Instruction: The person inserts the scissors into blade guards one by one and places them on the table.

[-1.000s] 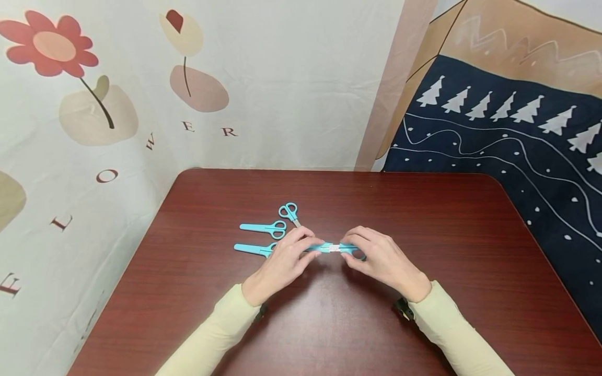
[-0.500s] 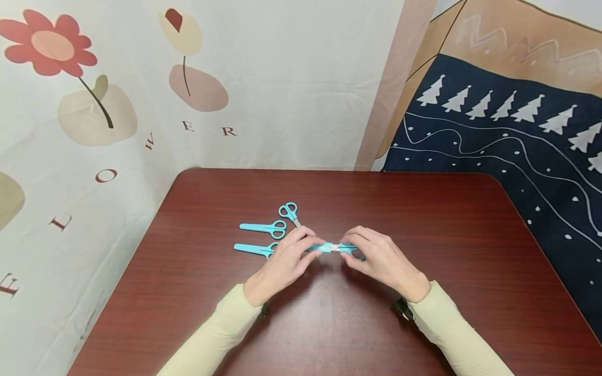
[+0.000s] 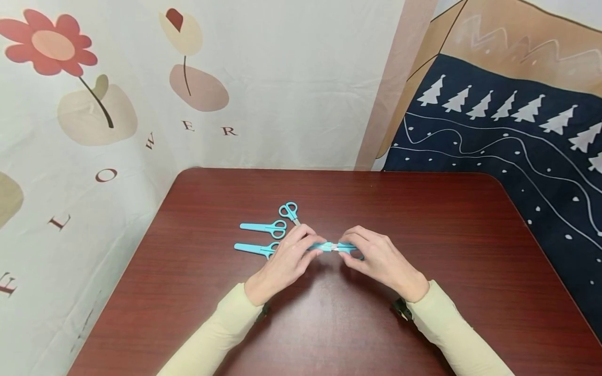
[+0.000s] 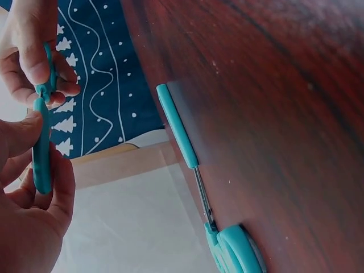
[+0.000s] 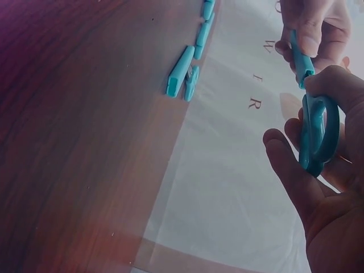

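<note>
The left hand pinches a blue sheath that covers part of the blades of blue scissors, whose handles the right hand grips above the middle of the worktop. One sheathed pair and another pair lie towards its left edge.

Lower scissors, left of left hand in head view: handle partly covered. Upper scissors, just beyond it: tip hidden. Sheath, right of it: left end hidden in grasp. Left sleeve, below it: cut by edge.
</note>
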Motion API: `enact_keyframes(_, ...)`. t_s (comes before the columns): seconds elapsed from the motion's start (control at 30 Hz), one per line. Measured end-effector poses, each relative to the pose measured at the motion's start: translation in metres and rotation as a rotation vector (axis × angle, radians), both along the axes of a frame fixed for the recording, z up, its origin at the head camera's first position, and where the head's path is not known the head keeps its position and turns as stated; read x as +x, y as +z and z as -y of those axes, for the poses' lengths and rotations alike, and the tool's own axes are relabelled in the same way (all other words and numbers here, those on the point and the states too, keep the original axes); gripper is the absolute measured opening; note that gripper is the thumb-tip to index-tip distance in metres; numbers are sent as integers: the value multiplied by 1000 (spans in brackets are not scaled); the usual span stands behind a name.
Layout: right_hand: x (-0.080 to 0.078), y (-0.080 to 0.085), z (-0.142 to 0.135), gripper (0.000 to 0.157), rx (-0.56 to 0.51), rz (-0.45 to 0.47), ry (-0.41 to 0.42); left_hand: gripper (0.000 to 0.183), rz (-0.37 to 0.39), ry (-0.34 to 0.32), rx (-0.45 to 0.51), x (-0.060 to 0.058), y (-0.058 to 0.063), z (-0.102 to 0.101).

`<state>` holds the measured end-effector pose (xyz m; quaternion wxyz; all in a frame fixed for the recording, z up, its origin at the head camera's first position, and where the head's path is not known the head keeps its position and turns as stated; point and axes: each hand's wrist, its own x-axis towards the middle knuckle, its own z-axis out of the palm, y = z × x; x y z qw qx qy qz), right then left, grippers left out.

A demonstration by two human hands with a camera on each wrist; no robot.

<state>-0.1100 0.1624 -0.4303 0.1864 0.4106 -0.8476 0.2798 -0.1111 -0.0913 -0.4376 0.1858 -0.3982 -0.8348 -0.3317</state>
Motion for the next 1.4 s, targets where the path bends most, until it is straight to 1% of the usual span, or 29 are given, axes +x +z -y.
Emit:
enact_keyframes(0.3, -1, -1, 2, 26, -15, -25, 5, 17, 0, 1, -13, 0, 1, 0)
enact_keyframes(0.57, 1, 1, 2, 24, -1, -17, -7, 18, -3, -9, -8, 0, 1, 0)
enact_keyframes(0.8, -1, -2, 4, 26, -26, -60, 1, 23, -11, -10, 8, -1, 2, -2)
enact_keyframes(0.97, -1, -1, 4, 24, -20, -54, -3, 23, -8, -12, 8, -1, 2, -2)
enact_keyframes(1.23, 0, 1, 4, 21, -8, -37, -7, 23, -32, -19, 17, -3, 1, -3)
enact_keyframes(1.4, 0, 0, 5, 24, -13, -42, -7, 21, -16, -17, 5, -2, 2, -3)
